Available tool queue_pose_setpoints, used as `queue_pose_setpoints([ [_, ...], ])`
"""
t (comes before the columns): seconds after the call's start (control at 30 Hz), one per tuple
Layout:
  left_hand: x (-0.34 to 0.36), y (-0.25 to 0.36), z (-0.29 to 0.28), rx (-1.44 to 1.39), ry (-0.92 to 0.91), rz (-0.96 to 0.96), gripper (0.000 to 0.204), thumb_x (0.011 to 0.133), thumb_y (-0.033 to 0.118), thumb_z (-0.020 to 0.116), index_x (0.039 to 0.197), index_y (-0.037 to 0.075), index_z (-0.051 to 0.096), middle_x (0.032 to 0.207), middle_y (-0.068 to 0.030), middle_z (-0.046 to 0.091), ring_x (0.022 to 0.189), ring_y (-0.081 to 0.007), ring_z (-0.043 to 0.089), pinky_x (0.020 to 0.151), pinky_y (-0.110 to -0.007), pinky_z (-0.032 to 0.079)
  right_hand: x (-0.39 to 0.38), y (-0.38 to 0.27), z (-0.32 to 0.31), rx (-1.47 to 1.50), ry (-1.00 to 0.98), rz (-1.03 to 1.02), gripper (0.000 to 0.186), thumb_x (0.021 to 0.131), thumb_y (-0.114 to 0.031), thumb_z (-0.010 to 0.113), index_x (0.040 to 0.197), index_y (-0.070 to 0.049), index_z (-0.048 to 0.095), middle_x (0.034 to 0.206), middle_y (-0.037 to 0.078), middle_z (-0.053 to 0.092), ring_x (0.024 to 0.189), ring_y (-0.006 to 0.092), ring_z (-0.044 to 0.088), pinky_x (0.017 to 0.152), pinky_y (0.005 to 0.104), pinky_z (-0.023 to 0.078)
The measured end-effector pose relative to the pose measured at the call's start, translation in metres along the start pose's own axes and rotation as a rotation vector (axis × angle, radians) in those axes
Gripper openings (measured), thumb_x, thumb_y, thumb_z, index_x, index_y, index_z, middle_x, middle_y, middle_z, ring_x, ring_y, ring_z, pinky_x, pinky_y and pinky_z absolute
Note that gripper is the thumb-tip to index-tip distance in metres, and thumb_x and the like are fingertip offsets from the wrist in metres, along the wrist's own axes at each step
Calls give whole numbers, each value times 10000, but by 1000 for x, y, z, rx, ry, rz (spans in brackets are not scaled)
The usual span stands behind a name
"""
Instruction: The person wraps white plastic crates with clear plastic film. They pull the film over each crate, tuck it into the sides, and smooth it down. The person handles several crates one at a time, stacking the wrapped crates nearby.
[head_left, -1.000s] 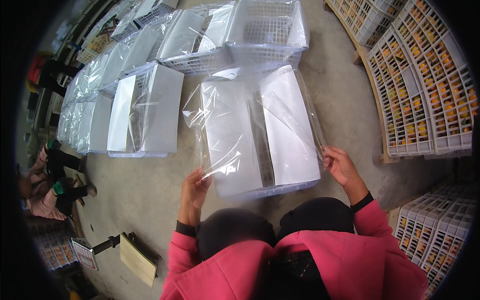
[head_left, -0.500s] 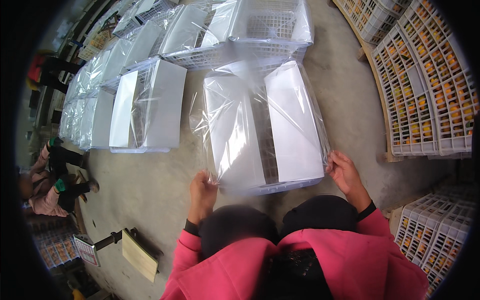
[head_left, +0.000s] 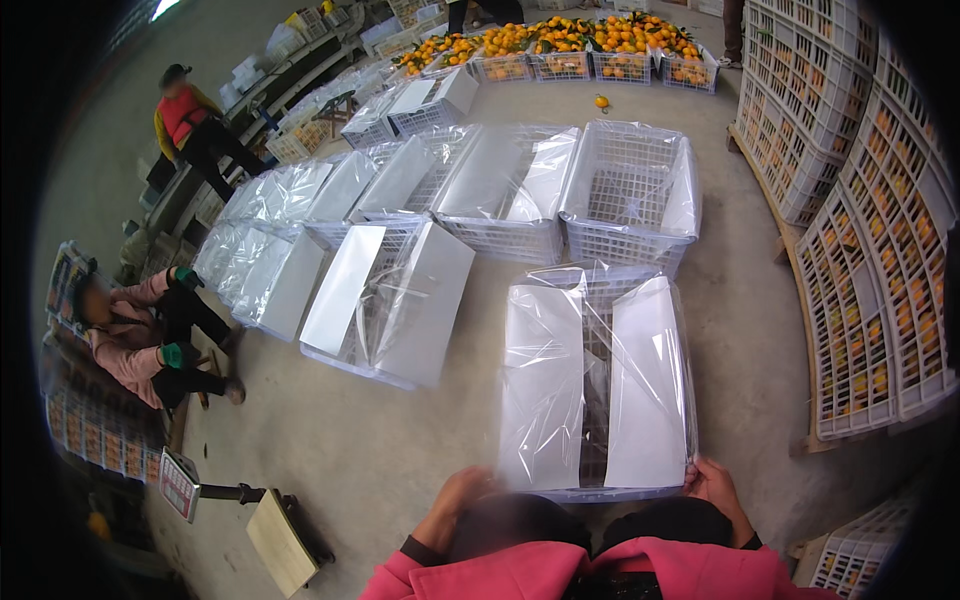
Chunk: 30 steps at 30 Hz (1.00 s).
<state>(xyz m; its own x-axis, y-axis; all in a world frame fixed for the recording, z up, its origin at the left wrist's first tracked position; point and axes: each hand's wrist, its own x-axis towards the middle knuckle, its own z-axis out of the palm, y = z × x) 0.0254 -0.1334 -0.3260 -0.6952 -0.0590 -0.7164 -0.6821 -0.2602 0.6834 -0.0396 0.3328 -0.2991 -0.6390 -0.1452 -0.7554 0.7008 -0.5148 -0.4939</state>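
Note:
A pale plastic crate (head_left: pixel 596 495) stands in front of my knees, with white sheets (head_left: pixel 645 385) either side of a central gap and clear plastic film (head_left: pixel 535 350) over them. My right hand (head_left: pixel 708 480) is closed on the film at the crate's near right corner. Beside the near left corner is my left hand (head_left: pixel 468 495), blurred, so its grip is unclear.
Film-lined crates (head_left: pixel 628 240) fill the middle. Crates of oranges (head_left: pixel 560 65) stand behind, near a loose orange (head_left: pixel 602 102). Stacked crates (head_left: pixel 850 330) line the right. A seated person (head_left: pixel 130 335) and a standing person (head_left: pixel 185 120) are at left, with a scale (head_left: pixel 275 535) below.
The view has tilted up, showing more of the room. The crate and both hands now sit lower and further right in the picture; my left hand has blurred.

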Motion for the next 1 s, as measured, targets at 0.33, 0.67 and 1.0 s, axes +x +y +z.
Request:
queue_pose_setpoints([
  [0.33, -15, 13, 30, -747, -115, -72, 245, 1001, 248, 554, 808, 99, 529, 778, -30, 569, 771, -163, 552, 774, -321, 454, 17, 15, 15, 369, -100, -88, 147, 964, -208, 598, 865, -117, 541, 750, -18, 507, 669, 115, 474, 666, 268, 399],
  [0.67, 11, 8, 24, -823, -350, 50, 112, 937, 163, 583, 871, 72, 587, 810, -16, 590, 776, -132, 556, 809, -305, 439, 22, 15, 28, 377, -3, -183, 127, 940, -223, 622, 882, -133, 553, 695, -56, 479, 631, 84, 458, 561, 244, 337],
  [1.0, 4, 6, 21, -752, -262, -7, 126, 944, 161, 564, 855, 75, 544, 779, -29, 542, 682, -165, 496, 654, -302, 422, 23, 18, 22, 392, 7, -99, 167, 934, -224, 608, 800, -167, 528, 625, -75, 445, 545, 61, 423, 465, 217, 299],
])
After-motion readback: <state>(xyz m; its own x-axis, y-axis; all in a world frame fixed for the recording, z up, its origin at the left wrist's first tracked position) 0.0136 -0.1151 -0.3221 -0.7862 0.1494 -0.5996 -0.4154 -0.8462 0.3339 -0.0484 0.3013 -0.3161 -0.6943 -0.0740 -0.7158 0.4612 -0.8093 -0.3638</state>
